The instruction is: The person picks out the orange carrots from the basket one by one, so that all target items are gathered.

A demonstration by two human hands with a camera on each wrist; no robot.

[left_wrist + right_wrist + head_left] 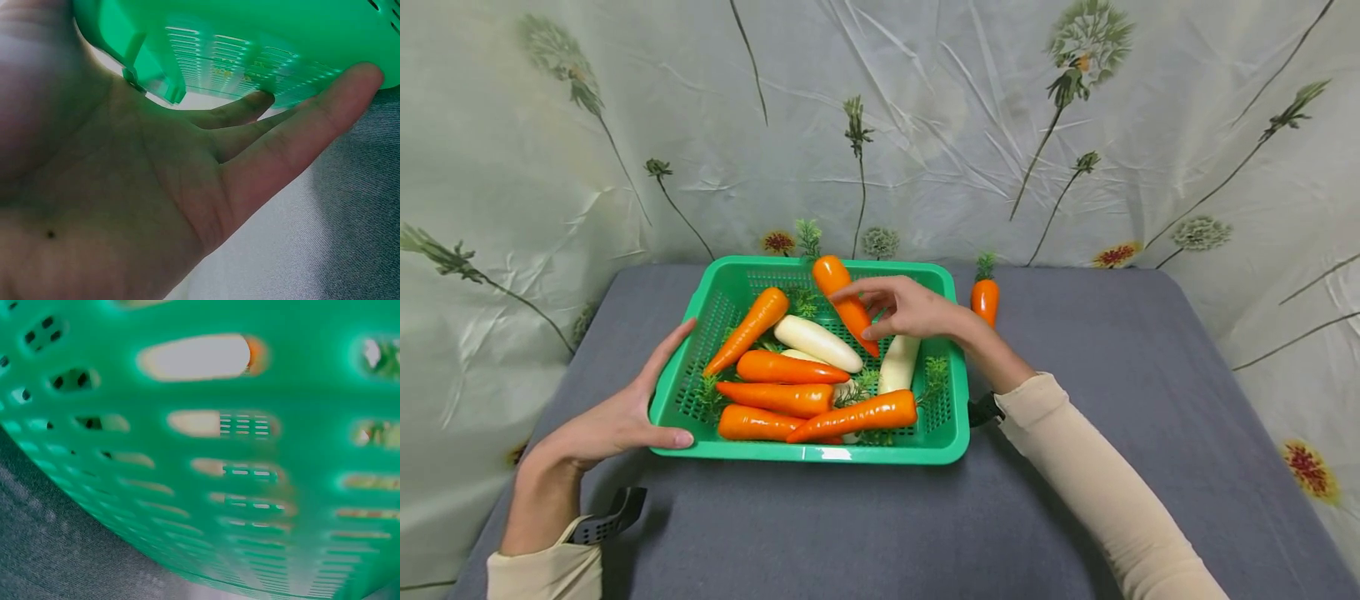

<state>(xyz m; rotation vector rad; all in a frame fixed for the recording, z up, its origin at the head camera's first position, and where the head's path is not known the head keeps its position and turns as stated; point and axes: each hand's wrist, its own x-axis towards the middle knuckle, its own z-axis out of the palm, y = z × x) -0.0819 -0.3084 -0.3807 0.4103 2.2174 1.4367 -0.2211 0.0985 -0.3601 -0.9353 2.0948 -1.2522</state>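
My right hand (913,308) reaches over the back right of a green plastic basket (880,454) and grips an orange carrot (842,304), thumb close to its narrow end. That carrot slants, its leafy top (808,237) standing above the back rim. At the basket's left side is my left hand (617,421), fingers straight against the outer wall and thumb at the front left corner. In the left wrist view the spread fingers (281,147) touch the wall from outside. Several carrots (782,398) and white radishes (820,342) lie inside. The right wrist view is filled by the slotted basket wall (312,450).
One carrot (985,300) with a green top lies outside the basket, beyond its right side. A grey cloth (1120,400) covers the table. Behind it hangs a pale curtain (940,133) printed with flowers.
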